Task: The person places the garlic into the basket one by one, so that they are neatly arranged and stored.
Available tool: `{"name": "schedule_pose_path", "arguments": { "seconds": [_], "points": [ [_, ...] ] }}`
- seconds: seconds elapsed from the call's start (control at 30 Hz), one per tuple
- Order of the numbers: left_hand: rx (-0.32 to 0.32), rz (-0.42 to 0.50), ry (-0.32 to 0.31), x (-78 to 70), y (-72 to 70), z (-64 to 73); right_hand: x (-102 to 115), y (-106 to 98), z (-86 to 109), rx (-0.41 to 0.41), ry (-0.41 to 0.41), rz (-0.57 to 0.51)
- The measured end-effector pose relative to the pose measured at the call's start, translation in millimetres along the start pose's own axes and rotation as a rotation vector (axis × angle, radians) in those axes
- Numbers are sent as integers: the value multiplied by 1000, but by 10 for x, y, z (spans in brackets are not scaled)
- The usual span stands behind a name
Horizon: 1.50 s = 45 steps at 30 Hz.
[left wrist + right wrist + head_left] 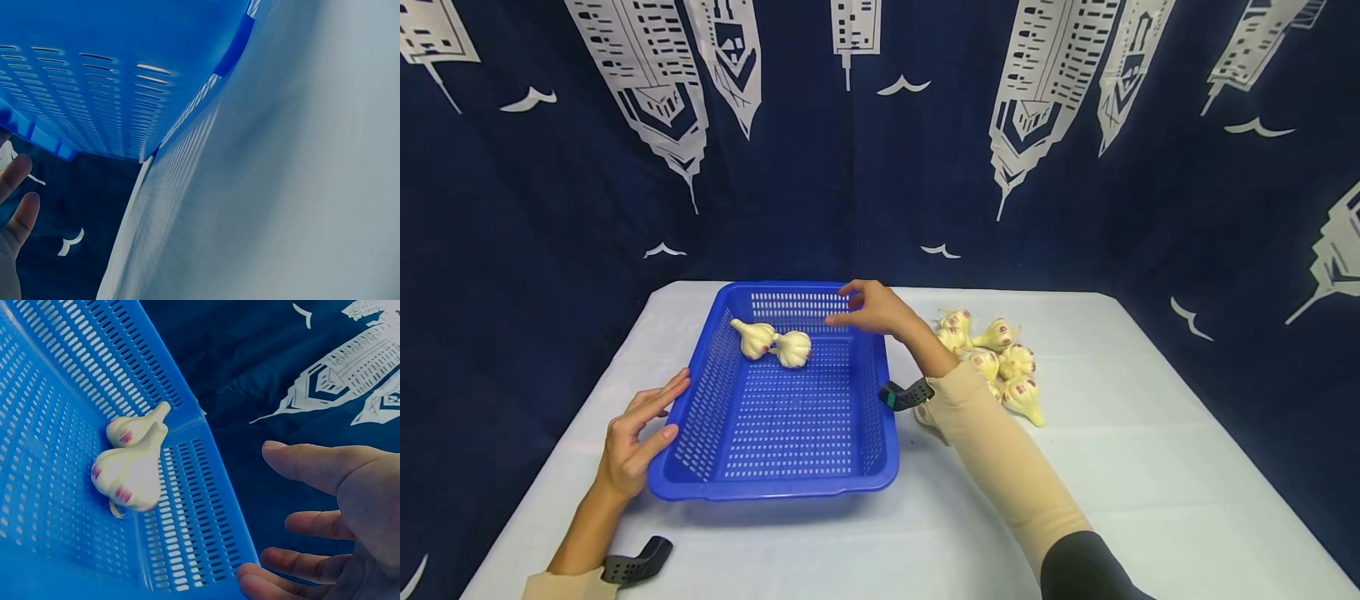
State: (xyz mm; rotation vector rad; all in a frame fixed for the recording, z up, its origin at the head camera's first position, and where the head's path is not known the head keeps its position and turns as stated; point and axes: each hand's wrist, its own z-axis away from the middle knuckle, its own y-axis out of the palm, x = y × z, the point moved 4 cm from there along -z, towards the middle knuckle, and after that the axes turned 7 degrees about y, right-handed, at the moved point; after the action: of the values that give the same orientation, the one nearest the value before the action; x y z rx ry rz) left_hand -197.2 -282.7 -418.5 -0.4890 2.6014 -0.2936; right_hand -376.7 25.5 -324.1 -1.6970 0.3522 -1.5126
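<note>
A blue perforated plastic basket (790, 433) holds two garlic bulbs, one (753, 337) with its stem toward the far left corner and another (793, 349) right beside it. My left hand (628, 442) is at the basket's left rim, its fingers and thumb extended along the edge. Over the basket's far right corner is my right hand (880, 310), thumb and fingers spread apart with nothing between them. In the right wrist view, that hand (337, 519) appears beside the basket wall, and the two bulbs (128, 478) overlap each other.
Several more garlic bulbs (1017, 362) lie in a pile on the white tablecloth (1142, 467), right of the basket; my right forearm partly hides them. A dark blue curtain (850, 183) with white building prints hangs behind the table.
</note>
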Motion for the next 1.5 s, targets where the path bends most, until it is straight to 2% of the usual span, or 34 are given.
{"name": "schedule_pose_path", "arguments": {
  "seconds": [0.33,0.57,0.97,1.3,1.5],
  "points": [
    [-10,7,16,5,-12,4,-120,-168,149,-84,2,23],
    [-17,4,19,0,-19,-3,-276,-254,254,-105,32,1],
    [-19,8,-6,-6,-9,6,-503,-357,469,-252,-99,-78],
    [-15,17,-12,-6,5,-4,-791,-440,717,-275,-110,-25],
    [-15,28,-13,-4,-3,9,-925,-447,890,-250,-131,-23]
  ]
}}
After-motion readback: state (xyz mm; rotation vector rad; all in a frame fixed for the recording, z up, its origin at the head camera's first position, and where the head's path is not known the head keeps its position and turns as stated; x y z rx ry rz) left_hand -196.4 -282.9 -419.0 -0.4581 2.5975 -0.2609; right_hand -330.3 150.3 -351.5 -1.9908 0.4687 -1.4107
